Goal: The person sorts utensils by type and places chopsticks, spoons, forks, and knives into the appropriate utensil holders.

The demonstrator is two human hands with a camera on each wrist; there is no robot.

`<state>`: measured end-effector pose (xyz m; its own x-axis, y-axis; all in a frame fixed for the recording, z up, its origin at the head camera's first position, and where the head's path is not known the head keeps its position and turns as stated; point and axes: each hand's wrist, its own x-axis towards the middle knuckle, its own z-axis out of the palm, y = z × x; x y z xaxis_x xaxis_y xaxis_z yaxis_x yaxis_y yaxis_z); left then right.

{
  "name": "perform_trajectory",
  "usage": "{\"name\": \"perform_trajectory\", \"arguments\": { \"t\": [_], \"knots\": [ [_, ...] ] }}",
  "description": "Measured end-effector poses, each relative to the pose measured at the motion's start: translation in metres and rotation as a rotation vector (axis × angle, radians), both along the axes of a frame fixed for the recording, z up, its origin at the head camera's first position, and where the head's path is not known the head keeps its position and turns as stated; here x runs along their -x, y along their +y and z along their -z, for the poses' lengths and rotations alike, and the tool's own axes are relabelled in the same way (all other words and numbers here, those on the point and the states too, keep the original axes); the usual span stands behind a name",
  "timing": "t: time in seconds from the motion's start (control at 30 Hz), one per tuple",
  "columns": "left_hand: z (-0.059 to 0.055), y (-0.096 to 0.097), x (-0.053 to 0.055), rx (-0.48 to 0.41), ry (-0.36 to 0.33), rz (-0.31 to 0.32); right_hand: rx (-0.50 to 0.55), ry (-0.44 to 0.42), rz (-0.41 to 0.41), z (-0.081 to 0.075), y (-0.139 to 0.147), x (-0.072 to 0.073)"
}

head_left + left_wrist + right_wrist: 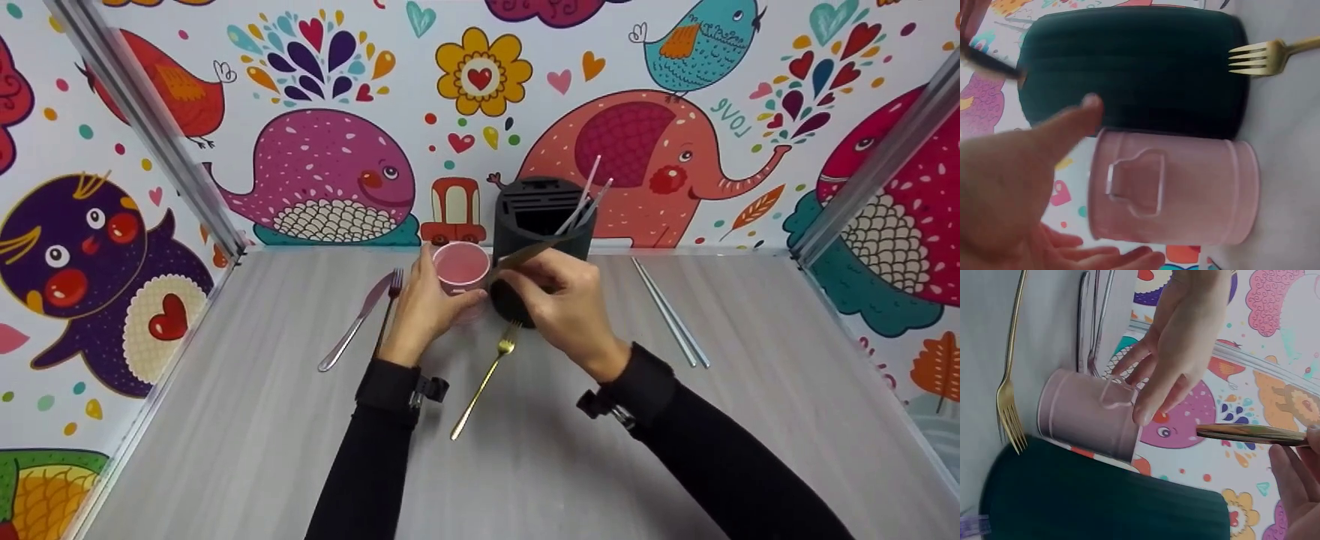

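A slim gold knife (pixel 1252 433) is pinched between the thumb and fingers of my right hand (pixel 566 300), held up in front of the dark utensil holder (pixel 1140 73). My left hand (pixel 424 311) is around the near left side of a pink cup (pixel 461 266), its thumb and fingers spread. The left wrist view (pixel 1176 188) shows a gap between that hand and the cup. The cup stands upright beside the holder, a raised outline on its wall. A gold fork (pixel 487 382) lies on the table, tines toward the holder's base.
Left of the cup lie a silver knife (pixel 360 322) and a dark fork (pixel 391 296). A pair of pale chopsticks (pixel 671 315) rests on the right. Thin light sticks (pixel 589 191) poke out of the holder. Patterned walls (pixel 322 172) enclose the table.
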<state>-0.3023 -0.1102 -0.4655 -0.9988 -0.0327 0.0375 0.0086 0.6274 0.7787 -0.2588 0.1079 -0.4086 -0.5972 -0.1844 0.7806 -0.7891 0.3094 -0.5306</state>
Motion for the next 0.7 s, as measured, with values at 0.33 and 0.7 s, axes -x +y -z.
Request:
{"name": "perform_trajectory", "arguments": {
  "t": [0.33,0.7],
  "knots": [
    [0.014,0.002,0.004,0.007,0.088,-0.054,-0.060,-0.066,0.029,0.030,-0.028,0.025],
    [0.014,0.001,0.006,0.033,0.065,-0.048,-0.061,0.016,0.058,0.030,-0.036,0.037]
  ]
}}
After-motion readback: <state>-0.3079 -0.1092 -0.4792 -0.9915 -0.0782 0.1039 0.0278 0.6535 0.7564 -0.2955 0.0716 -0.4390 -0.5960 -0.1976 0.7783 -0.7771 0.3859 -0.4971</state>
